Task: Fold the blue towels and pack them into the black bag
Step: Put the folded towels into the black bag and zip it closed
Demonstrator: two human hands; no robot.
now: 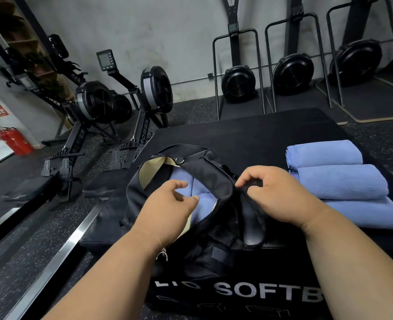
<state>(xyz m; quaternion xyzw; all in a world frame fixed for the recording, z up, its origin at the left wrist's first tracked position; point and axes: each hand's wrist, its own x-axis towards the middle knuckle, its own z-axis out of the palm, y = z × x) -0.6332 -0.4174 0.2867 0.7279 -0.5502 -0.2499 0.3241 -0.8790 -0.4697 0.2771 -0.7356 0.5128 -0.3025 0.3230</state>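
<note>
The right hand (276, 195) is pinching the black bag (190, 204) at the edge of its opening, thumb and curled fingers closing on the fabric and pulling it toward the right, which looks like a way of keeping the mouth spread so the next load can go in. The left hand (167, 209) is hovering over the opening with its fingers loosely curled and gripping nothing, just above the packed towels (197, 195); whether it is touching them cannot be told. It seems to be placed there either to press them down or because it is done setting one in. Inside the bag, against a pale tan lining (151, 167), blue cloth is showing with a crease down its middle, so at least one folded towel is lying in there, possibly two side by side. Three more folded towels (338, 181) are waiting in a neat overlapping row on the black mat (260, 132), just beside the bag on the right and within easy reach of the hand holding it. By this judgement the folding is finished and the packing is partly done.
</note>
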